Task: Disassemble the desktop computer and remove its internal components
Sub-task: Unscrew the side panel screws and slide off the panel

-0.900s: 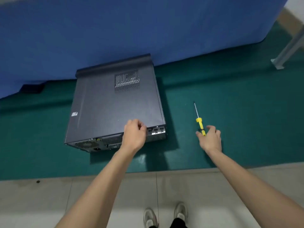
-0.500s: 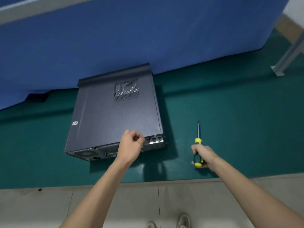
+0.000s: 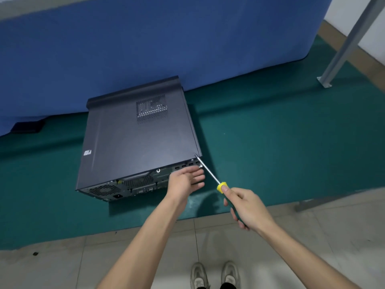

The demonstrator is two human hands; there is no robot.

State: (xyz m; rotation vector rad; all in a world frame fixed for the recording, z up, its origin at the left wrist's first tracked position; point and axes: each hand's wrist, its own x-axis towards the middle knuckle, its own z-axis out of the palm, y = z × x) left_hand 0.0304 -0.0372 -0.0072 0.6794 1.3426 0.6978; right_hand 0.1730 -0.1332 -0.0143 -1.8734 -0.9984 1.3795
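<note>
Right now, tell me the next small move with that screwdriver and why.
Probably seat the screwdriver tip on a screw at the computer case rear right corner: the right hand already aims its shaft there, the left hand rests open against the rear panel, and the cover is still on.

computer case [image 3: 137, 142]: dark grey, closed, flat on its side, rear ports facing viewer | screwdriver [image 3: 210, 174]: yellow-green handle, tip at case's rear right corner

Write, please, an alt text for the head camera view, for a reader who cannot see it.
A person's right hand grips a yellow-handled screwdriver, its tip at the rear right corner of a dark desktop computer lying on a green mat. The left hand, fingers straight, is at the rear panel.
</note>
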